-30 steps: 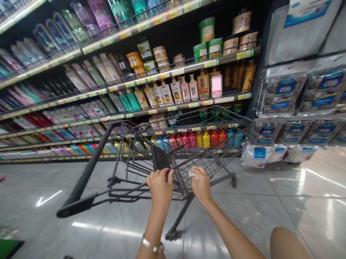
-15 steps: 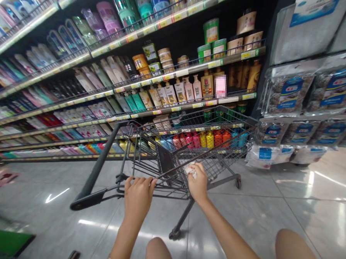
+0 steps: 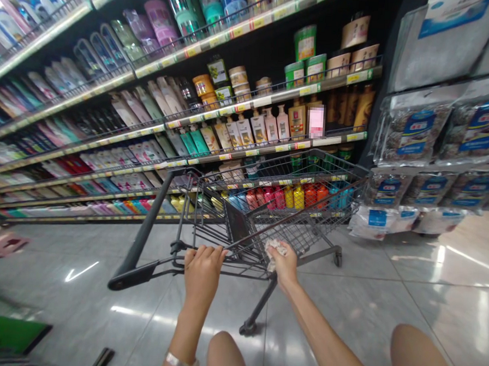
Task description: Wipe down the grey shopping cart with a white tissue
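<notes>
A dark grey wire shopping cart (image 3: 242, 235) stands sideways in front of me, its push handle (image 3: 141, 235) to the left. My left hand (image 3: 203, 268) is closed over the near top rail of the cart, close to the handle end. In my right hand (image 3: 286, 267) is a crumpled whitish cloth (image 3: 274, 253), pinched between thumb and fingers. That hand is beside the near mesh side, just below the top rail; whether the cloth touches the wire I cannot tell. Inside the basket a dark flap (image 3: 236, 222) leans.
Shelves of bottles and jars (image 3: 230, 133) rise behind the cart. Silvery packs with blue labels (image 3: 413, 132) hang at the right. A pink stool-like object (image 3: 5, 245) and a green object (image 3: 9, 332) are on the left. My knees (image 3: 227, 357) are close below the cart.
My right hand has dropped from the top rail to lower on the cart's near side, and more of the cloth shows. The left hand keeps its hold on the rail. The view has shifted slightly.
</notes>
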The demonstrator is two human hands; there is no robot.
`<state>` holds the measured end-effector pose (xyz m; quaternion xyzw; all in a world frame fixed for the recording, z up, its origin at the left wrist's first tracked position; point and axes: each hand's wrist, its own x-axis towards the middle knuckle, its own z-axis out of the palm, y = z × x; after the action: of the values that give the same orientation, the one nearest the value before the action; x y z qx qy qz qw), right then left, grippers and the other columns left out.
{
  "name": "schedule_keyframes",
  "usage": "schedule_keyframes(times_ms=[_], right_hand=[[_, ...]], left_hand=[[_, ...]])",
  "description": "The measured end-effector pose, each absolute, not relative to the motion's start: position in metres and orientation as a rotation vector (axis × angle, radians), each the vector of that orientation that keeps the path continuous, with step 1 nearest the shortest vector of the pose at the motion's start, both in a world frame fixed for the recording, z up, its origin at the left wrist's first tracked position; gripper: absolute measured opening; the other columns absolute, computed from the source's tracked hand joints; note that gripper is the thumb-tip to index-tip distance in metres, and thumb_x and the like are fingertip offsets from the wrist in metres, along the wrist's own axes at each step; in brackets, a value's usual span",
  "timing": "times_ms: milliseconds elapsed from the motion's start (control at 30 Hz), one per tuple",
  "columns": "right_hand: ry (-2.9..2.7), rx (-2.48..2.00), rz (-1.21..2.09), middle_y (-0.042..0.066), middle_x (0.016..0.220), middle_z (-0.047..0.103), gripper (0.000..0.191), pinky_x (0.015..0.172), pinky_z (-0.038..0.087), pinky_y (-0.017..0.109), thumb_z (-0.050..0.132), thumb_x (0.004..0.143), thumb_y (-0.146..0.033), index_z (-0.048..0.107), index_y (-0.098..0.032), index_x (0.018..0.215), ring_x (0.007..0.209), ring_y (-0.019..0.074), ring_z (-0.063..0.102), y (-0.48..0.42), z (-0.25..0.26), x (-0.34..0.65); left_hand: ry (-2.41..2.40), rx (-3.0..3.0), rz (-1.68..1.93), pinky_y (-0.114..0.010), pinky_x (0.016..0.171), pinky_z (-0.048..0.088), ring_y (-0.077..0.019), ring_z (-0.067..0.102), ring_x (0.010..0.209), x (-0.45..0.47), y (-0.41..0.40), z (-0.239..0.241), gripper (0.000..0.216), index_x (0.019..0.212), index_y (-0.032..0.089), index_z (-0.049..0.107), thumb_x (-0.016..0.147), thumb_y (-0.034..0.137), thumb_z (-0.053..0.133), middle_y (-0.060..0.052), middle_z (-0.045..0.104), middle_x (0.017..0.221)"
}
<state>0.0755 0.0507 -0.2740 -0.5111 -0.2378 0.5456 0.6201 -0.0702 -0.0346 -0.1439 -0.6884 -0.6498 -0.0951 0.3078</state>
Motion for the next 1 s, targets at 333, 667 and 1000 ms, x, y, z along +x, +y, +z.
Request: schedule_keyframes(times_ms=[333,667,1000], right_hand=[[-0.336,-0.958,1.516,0.001,0.069,0.067,0.035,0.061,0.048,0.028,0.071,0.052,-0.03,0.06,-0.016,0.082,0.062,0.0158,0.061,-0.003,-0.211,0.009],[-0.714,-1.019,1.206,0.001,0.078,0.06,0.012,0.074,0.045,0.03,0.058,0.069,-0.024,0.057,-0.019,0.08,0.076,0.0176,0.056,-0.026,-0.206,-0.007],[-0.618,-0.958,1.441,-0.004,0.068,0.056,0.02,0.044,0.043,0.022,0.06,0.065,-0.028,0.047,-0.021,0.08,0.053,0.0117,0.052,-0.019,-0.218,0.001]], left_hand=[[-1.758,-1.869,-0.267,-0.035,0.073,0.029,-0.0204,0.057,0.074,-0.066,-0.038,-0.14,0.031,0.085,0.018,0.066,0.093,0.026,0.037,-0.002,0.067,0.07],[-1.807,-1.986,-0.319,-0.038,0.082,0.031,-0.0228,0.058,0.086,-0.069,-0.048,-0.137,0.036,0.098,0.012,0.065,0.089,0.017,0.03,-0.006,0.07,0.085],[-1.857,-1.936,-0.292,-0.038,0.082,0.033,-0.0221,0.059,0.085,-0.06,-0.048,-0.139,0.037,0.098,0.013,0.066,0.09,0.019,0.03,-0.007,0.07,0.084]])
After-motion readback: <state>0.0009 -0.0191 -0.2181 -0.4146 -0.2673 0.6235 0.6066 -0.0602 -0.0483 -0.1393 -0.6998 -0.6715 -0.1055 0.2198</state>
